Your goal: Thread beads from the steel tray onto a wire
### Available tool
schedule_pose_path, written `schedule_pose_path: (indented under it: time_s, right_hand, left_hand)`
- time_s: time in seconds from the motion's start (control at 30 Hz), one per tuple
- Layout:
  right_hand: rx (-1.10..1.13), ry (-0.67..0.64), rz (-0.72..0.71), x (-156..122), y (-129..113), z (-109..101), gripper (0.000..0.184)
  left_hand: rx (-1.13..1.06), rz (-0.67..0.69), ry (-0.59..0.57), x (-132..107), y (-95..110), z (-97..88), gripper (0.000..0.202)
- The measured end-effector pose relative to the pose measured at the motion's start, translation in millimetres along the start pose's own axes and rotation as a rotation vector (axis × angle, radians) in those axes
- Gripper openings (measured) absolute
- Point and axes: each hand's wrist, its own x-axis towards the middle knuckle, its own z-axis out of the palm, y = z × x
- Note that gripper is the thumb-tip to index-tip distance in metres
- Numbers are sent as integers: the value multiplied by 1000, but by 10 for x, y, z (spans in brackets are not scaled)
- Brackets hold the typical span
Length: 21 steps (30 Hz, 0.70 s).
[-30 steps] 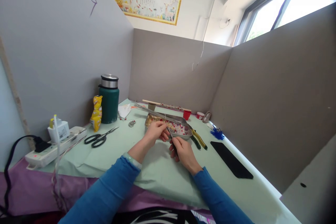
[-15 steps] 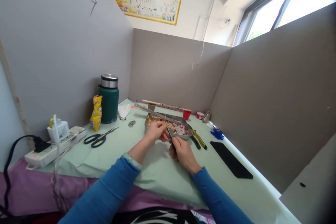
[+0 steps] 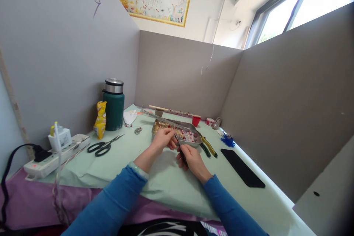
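Observation:
My left hand [image 3: 163, 137] is closed in a pinch on a thin wire that rises from its fingertips, just in front of a metal tray of red and gold beads [image 3: 193, 139]. My right hand [image 3: 193, 159] is wrapped round a small dark-handled tool [image 3: 179, 145] whose tip meets my left fingertips. Both hands hover over the pale green cloth [image 3: 166, 180], close to the tray's near edge. What the tool's tip grips is too small to make out.
Black scissors [image 3: 101, 146] lie to the left, with a green flask [image 3: 114, 104], a yellow packet [image 3: 99, 118] and a power strip [image 3: 52, 155] beyond. Yellow-handled pliers [image 3: 207, 145], a blue tuft [image 3: 228, 141] and a black phone [image 3: 242, 167] lie to the right. Grey partitions enclose the desk.
The hands stay almost still at the tray's edge; the view has shifted slightly to the right.

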Motion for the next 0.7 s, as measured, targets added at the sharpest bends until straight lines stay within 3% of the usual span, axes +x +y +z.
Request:
schedule_pose_path:
  time_s: [0.13,0.47,0.7]
  right_hand:
    - [32,4,4,-25,-40,-6,36]
    - [63,160,-62,-61,-98,-30,38]
    - [161,5,-121,-92,-145,-30,37]
  left_hand:
    - [-22,6,33,-12,33,-6,17]
    - [-97,120,26,-24,46,-19,18]
    - [-151,259,30,-38,77,-19,21]
